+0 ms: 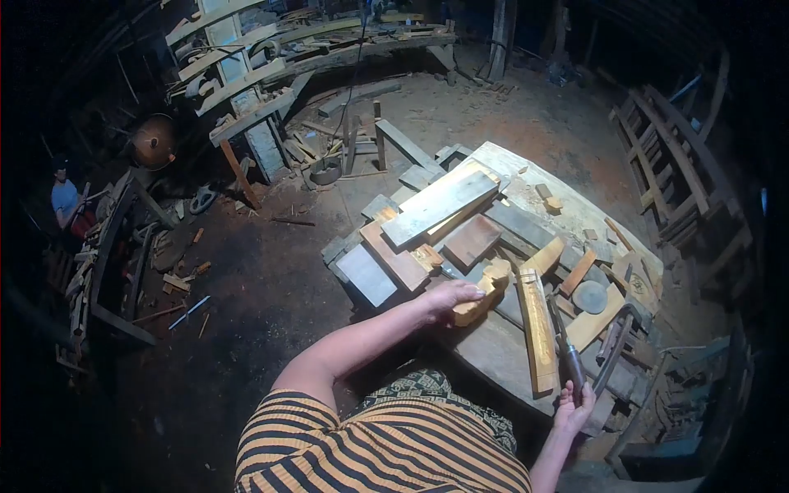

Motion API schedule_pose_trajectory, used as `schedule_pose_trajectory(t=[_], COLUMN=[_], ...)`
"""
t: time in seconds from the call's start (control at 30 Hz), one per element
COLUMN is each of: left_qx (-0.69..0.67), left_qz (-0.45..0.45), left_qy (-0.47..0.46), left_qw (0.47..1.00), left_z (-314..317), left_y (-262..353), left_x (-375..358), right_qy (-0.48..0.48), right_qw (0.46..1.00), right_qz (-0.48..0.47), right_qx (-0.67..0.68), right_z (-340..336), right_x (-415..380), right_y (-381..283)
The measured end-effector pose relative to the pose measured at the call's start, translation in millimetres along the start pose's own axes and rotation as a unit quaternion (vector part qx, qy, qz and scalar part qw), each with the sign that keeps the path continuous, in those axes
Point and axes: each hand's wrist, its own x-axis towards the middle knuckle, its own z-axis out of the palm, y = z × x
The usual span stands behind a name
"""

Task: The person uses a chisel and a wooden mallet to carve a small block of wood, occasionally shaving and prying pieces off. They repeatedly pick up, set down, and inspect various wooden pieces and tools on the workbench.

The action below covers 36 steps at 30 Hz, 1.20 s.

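My left hand (457,299) is closed around a carved block of yellowish wood (478,307) at the near edge of the workbench. Its upper end is cut into a notched, uneven shape. Lower right, my right hand (575,409) has its fingers wrapped about the dark handle of a chisel (574,366), whose long narrow blade points up the bench. Between the hands lies a long squared piece of yellow wood (537,333). A reddish-brown block (472,241) rests just beyond my left hand.
Stacked planks (441,205) cover the bench's left part. A round grey disc (589,297) and a metal clamp (618,345) lie on the right. Wooden frames (670,152) stand far right. Another person (65,197) is at the far left, behind piled timber.
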Motion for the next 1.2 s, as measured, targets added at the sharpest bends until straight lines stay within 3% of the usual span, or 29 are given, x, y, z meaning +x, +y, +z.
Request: schedule_pose_trajectory(t=[0.07,0.1,0.13,0.17,0.2,0.4,0.47,0.57,0.67,0.73,0.8,0.93,1.07,1.2], left_qx=[0.2,0.364,0.394,0.502,0.542,0.623,0.619,0.599,0.616,0.621,0.607,0.628,0.611,0.618], left_qz=[0.061,0.155,0.173,0.222,0.247,0.283,0.272,0.327,0.282,0.256,0.268,0.256,0.261,0.251], left_qy=[0.087,0.158,0.167,0.196,0.205,0.131,0.102,0.116,0.123,0.119,0.059,0.018,0.038,-0.006], left_qw=[0.974,0.905,0.887,0.812,0.777,0.717,0.73,0.721,0.725,0.731,0.746,0.735,0.746,0.745], left_z=[10,4,10,17,16,9,10,11,10,10,6,8,5,-1], left_y=[6,-2,2,8,0,-18,-14,-14,-18,-12,-12,-7,-10,-8], left_x=[-7,3,-4,-9,-4,-4,-6,-5,0,-1,-1,-2,-2,-1], right_qy=[0.011,0.005,0.005,-0.001,-0.006,-0.013,-0.011,-0.015,-0.005,0.001,-0.037,-0.136,-0.221,-0.249], right_qw=[0.999,0.998,0.997,0.997,0.997,0.995,0.994,0.992,0.993,0.99,0.97,0.951,0.914,0.886], right_qz=[0.005,-0.002,-0.01,0.002,0.013,0.012,0.006,-0.014,-0.023,-0.086,-0.173,-0.227,-0.206,-0.173], right_qx=[-0.039,-0.057,-0.076,-0.077,-0.077,-0.095,-0.109,-0.126,-0.112,-0.116,-0.165,-0.162,-0.269,-0.35], right_z=[4,8,11,9,8,9,10,13,18,32,48,83,123,153], right_x=[-1,-5,-10,-11,-12,-15,-15,-18,-20,-18,-21,-43,-74,-87], right_y=[1,3,5,7,8,7,7,6,-1,-20,-53,-113,-134,-123])
